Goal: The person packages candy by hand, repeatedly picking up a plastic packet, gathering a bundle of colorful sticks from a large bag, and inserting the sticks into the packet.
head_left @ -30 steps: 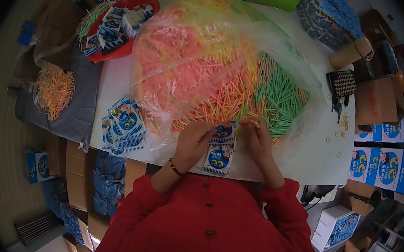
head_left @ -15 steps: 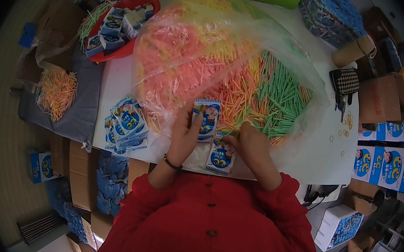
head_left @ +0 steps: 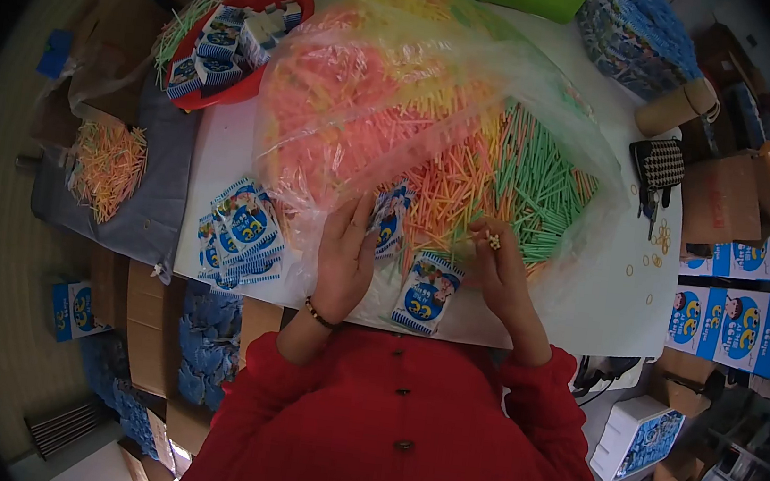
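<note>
My left hand (head_left: 345, 253) is closed on a blue-and-white printed packet (head_left: 391, 222), which stands tilted beside the fingers and is partly hidden by them. My right hand (head_left: 503, 275) pinches a few thin sticks; their pale yellow ends (head_left: 493, 241) poke out between the fingers. Between the hands, a second blue-and-white packet (head_left: 428, 295) lies flat near the table's front edge. Just beyond both hands, a large clear plastic bag (head_left: 326, 91) spills pink, orange, yellow and green sticks (head_left: 543, 187).
Several packets (head_left: 244, 229) lie in an overlapping pile at left. A red basin (head_left: 260, 84) behind them holds more packets. Loose sticks (head_left: 107, 166) lie on grey cloth farther left. Rubber bands (head_left: 661, 239), a patterned pouch (head_left: 658, 162) and a tan flask (head_left: 676, 107) are at right.
My right hand has moved slightly right, off the lying packet, and turned so stick ends show. The left hand's packet has tilted and sits more behind the fingers.
</note>
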A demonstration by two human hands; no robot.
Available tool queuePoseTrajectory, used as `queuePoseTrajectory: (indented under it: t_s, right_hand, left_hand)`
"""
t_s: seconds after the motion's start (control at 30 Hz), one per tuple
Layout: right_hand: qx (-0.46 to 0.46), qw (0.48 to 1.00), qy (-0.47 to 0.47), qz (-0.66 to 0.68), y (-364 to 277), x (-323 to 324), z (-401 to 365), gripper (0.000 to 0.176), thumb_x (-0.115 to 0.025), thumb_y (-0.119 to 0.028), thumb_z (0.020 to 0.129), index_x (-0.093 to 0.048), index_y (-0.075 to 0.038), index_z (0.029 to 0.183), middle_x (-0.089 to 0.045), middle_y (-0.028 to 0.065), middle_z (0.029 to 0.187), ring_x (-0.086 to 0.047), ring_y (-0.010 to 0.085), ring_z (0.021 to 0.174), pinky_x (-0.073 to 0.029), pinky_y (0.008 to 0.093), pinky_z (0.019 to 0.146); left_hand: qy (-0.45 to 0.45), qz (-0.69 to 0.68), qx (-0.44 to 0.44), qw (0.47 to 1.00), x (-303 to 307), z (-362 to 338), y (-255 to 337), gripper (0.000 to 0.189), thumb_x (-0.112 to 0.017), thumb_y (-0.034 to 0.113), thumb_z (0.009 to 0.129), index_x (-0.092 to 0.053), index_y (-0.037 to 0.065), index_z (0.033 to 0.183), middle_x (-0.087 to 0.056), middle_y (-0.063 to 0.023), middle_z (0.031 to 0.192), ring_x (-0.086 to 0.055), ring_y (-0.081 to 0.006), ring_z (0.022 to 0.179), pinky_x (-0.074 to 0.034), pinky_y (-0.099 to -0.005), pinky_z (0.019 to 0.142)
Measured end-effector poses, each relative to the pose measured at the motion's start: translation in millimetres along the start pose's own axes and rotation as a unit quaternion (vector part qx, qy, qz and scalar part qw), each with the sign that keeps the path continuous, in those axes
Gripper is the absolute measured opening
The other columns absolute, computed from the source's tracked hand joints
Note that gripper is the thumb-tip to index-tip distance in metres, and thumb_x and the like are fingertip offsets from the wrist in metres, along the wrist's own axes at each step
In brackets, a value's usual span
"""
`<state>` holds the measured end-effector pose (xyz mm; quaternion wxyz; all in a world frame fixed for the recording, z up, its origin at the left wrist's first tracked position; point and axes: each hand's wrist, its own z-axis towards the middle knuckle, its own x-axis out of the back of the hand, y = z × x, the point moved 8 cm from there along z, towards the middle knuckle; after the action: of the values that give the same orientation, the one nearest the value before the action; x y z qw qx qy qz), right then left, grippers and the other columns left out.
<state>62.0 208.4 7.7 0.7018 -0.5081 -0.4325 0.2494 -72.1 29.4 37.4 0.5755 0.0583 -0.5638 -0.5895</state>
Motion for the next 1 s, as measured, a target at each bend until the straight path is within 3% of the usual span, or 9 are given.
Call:
queuePoseTrajectory:
  t_s: [0.17,0.23,0.33,0.43,0.5,0.73,0.8,0.9,1.0]
  right_hand:
    - [0.129,0.985,0.004,-0.113,-0.2,-7.7,-11.1,0.010,-0.046,-0.002,0.096,-0.049,-0.003,0.105,-0.057,0.0098,0.108,-0.056,0.0209,0.099,-0.044,0.0307,0.087]
    - [-0.114,0.987,0.011,0.108,26.1,-2.7,-12.7,0.011,-0.043,-0.005,0.099,-0.051,-0.005,0.105,-0.058,0.0096,0.115,-0.055,0.0210,0.107,-0.041,0.0317,0.095]
    - [-0.117,0.906,0.094,0.397,39.9,9.2,-7.0,0.012,-0.042,-0.013,0.102,-0.052,-0.007,0.105,-0.058,0.0117,0.120,-0.054,0.0232,0.113,-0.040,0.0354,0.100]
    - [-0.110,0.829,0.101,0.538,10.2,12.0,0.2,0.015,-0.040,-0.021,0.103,-0.050,-0.009,0.103,-0.058,0.0131,0.121,-0.054,0.0246,0.117,-0.040,0.0379,0.101]
    - [-0.086,0.828,0.072,0.549,-17.3,9.9,6.0,0.016,-0.040,-0.022,0.103,-0.049,-0.009,0.102,-0.058,0.0141,0.121,-0.053,0.0252,0.118,-0.040,0.0382,0.101]
    - [-0.011,0.923,-0.019,0.385,-50.9,-7.0,12.9,0.014,-0.038,-0.017,0.103,-0.048,-0.008,0.103,-0.058,0.0162,0.121,-0.052,0.0233,0.118,-0.037,0.0368,0.102]
    - [-0.010,0.926,-0.002,0.376,-48.2,-9.2,14.4,0.013,-0.038,-0.016,0.103,-0.047,-0.007,0.103,-0.058,0.0160,0.120,-0.052,0.0223,0.117,-0.037,0.0361,0.102]
    - [0.003,0.931,0.020,0.364,-51.1,-5.8,16.1,0.012,-0.038,-0.015,0.102,-0.047,-0.006,0.104,-0.058,0.0161,0.120,-0.052,0.0214,0.115,-0.037,0.0354,0.101]
    - [0.013,0.926,0.034,0.375,-52.4,1.0,13.6,0.013,-0.039,-0.016,0.103,-0.047,-0.006,0.105,-0.058,0.0169,0.120,-0.052,0.0223,0.116,-0.037,0.0358,0.101]
  left_hand:
    - [0.030,-0.065,0.030,0.997,-1.1,-1.5,-10.9,0.035,-0.055,0.005,0.092,-0.055,0.001,0.127,-0.054,-0.0197,0.124,-0.051,-0.0332,0.116,-0.040,-0.0370,0.098]
    - [0.038,-0.078,0.030,0.996,5.4,1.0,-8.7,0.032,-0.055,0.005,0.093,-0.058,0.000,0.124,-0.056,-0.0190,0.123,-0.052,-0.0325,0.116,-0.040,-0.0365,0.098]
    - [0.004,-0.149,-0.023,0.989,8.0,3.4,3.1,0.025,-0.056,0.003,0.091,-0.064,0.000,0.115,-0.061,-0.0165,0.118,-0.055,-0.0275,0.113,-0.040,-0.0360,0.098]
    - [-0.080,-0.360,0.092,0.925,-17.4,-10.8,-13.6,0.019,-0.059,0.000,0.090,-0.067,-0.002,0.106,-0.067,-0.0117,0.110,-0.061,-0.0188,0.101,-0.045,-0.0320,0.092]
    - [-0.098,-0.561,0.231,0.789,-45.5,-27.8,-21.5,0.017,-0.060,0.001,0.090,-0.068,-0.002,0.105,-0.069,-0.0076,0.103,-0.063,-0.0122,0.090,-0.049,-0.0269,0.083]
    - [-0.054,-0.574,0.285,0.766,-57.5,-17.9,-25.1,0.018,-0.055,0.009,0.095,-0.067,0.000,0.104,-0.067,-0.0071,0.105,-0.063,-0.0133,0.092,-0.050,-0.0272,0.081]
    - [-0.052,-0.164,0.061,0.983,-30.5,1.8,-8.5,0.023,-0.054,0.011,0.095,-0.063,-0.001,0.113,-0.062,-0.0119,0.113,-0.060,-0.0183,0.094,-0.047,-0.0320,0.083]
    - [-0.035,0.127,-0.054,0.990,-14.2,11.3,24.2,0.025,-0.058,0.011,0.090,-0.065,0.002,0.112,-0.056,-0.0176,0.115,-0.057,-0.0299,0.098,-0.044,-0.0393,0.085]
    - [0.021,0.074,-0.047,0.996,-1.6,14.4,20.6,0.022,-0.059,0.010,0.088,-0.067,0.002,0.107,-0.059,-0.0161,0.108,-0.058,-0.0340,0.092,-0.042,-0.0404,0.084]
